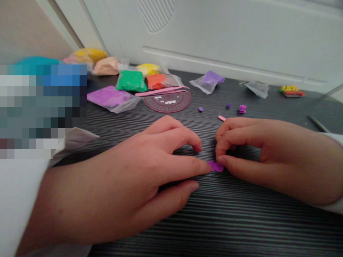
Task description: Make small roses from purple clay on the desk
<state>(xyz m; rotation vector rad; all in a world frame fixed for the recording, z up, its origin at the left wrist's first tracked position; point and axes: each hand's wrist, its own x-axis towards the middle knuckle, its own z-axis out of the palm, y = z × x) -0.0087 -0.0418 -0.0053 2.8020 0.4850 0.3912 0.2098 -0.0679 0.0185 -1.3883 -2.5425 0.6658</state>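
Flat, overlapping purple clay discs (218,167) lie on the dark ribbed tabletop between my two hands. My left hand (142,167) is open, its fingers apart, with the index fingertip touching the left end of the discs. Thumb and fingers of my right hand (257,153) are pinched together at the right disc's edge. Just beyond that hand, the end of a pink clay tool (222,118) shows; the hand hides the rest. Farther back sit a purple flower-like clay piece (242,109) and two small violet lumps, one round (200,109) and one uneven (228,106).
A clear protractor (167,103) carries small white bits, with pink tools (158,91) along its far edge. Bagged clay stands behind: green (131,81), orange (157,81), purple (109,95), violet (213,78). A yellow-red clay piece (291,91) is back right; a white panel (227,35) bounds the table.
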